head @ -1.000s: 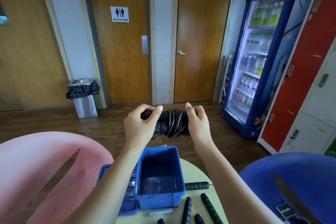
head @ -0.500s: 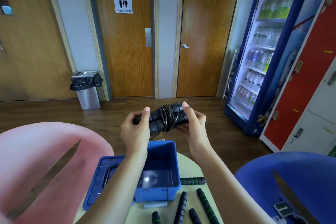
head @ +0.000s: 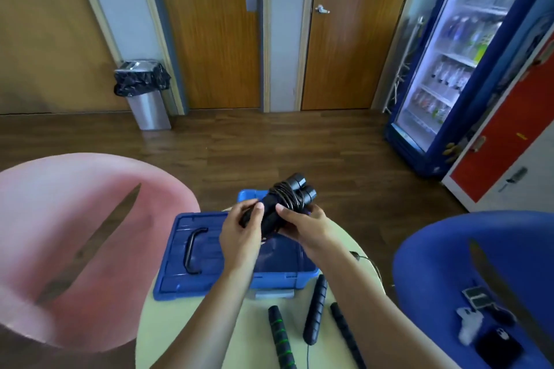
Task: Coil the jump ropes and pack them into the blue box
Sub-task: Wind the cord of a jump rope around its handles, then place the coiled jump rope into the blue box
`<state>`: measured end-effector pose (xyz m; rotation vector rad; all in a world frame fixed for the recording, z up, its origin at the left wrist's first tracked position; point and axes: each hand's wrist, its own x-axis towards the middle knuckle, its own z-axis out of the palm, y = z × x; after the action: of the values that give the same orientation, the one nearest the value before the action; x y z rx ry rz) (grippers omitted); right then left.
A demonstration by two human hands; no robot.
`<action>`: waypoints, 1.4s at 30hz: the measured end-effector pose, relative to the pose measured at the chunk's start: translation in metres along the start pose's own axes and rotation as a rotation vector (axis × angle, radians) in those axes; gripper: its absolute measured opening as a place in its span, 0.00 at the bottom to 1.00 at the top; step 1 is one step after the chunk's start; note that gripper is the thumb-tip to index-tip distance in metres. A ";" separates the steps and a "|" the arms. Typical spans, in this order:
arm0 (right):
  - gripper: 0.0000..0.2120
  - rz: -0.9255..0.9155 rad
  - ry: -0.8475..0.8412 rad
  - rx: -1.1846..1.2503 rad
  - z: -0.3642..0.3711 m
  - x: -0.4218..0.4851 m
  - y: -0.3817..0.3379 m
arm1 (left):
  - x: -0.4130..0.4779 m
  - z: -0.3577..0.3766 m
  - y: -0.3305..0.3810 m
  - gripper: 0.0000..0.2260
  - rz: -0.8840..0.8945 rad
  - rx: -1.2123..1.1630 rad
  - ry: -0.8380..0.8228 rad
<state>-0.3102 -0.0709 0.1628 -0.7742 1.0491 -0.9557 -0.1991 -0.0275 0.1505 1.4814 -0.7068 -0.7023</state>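
A coiled black jump rope [head: 287, 198], its cord wound round its two handles, is held just above the open blue box [head: 302, 274]. My left hand [head: 241, 232] grips its near end and my right hand [head: 302, 226] holds it from the right side. The handle ends point up and away from me. My arms hide most of the inside of the box. Three more black jump rope handles [head: 314, 307] with green bands lie on the round table [head: 168, 329] in front of the box.
The box's blue lid [head: 192, 252] with a black handle lies to the left of the box. A pink chair [head: 75, 243] stands at the left and a blue chair [head: 479, 278] with small items at the right. A bin, doors and a drinks fridge are behind.
My hands have come down with the rope bundle from chest height to just over the box. The bundle has turned from lying sideways to pointing away. The camera has tilted down.
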 end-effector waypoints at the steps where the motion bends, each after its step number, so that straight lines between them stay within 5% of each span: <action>1: 0.13 0.011 0.010 -0.024 0.000 0.009 0.007 | 0.009 -0.006 -0.008 0.05 -0.027 0.047 -0.057; 5: 0.07 0.067 0.037 -0.164 -0.004 0.054 0.040 | 0.050 -0.034 -0.044 0.06 -0.012 0.420 -0.184; 9: 0.23 0.144 0.151 -0.362 -0.015 0.104 0.081 | 0.087 -0.053 -0.068 0.15 -0.008 0.636 -0.289; 12: 0.24 0.203 0.195 -0.526 -0.024 0.136 0.112 | 0.107 -0.052 -0.088 0.23 0.006 0.699 -0.418; 16: 0.21 0.235 0.211 -0.673 -0.018 0.152 0.135 | 0.122 -0.046 -0.112 0.26 -0.020 0.712 -0.545; 20: 0.33 0.231 0.194 -0.797 -0.004 0.161 0.137 | 0.131 -0.045 -0.131 0.27 -0.073 0.631 -0.574; 26: 0.30 0.214 0.120 -0.956 0.007 0.171 0.143 | 0.134 -0.045 -0.136 0.28 -0.070 0.577 -0.569; 42: 0.39 0.265 0.110 -0.960 0.003 0.166 0.149 | 0.133 -0.045 -0.134 0.28 -0.074 0.563 -0.576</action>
<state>-0.2359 -0.1634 -0.0258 -1.3185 1.6833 -0.2186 -0.0793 -0.1003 0.0163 1.8324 -1.3790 -1.0625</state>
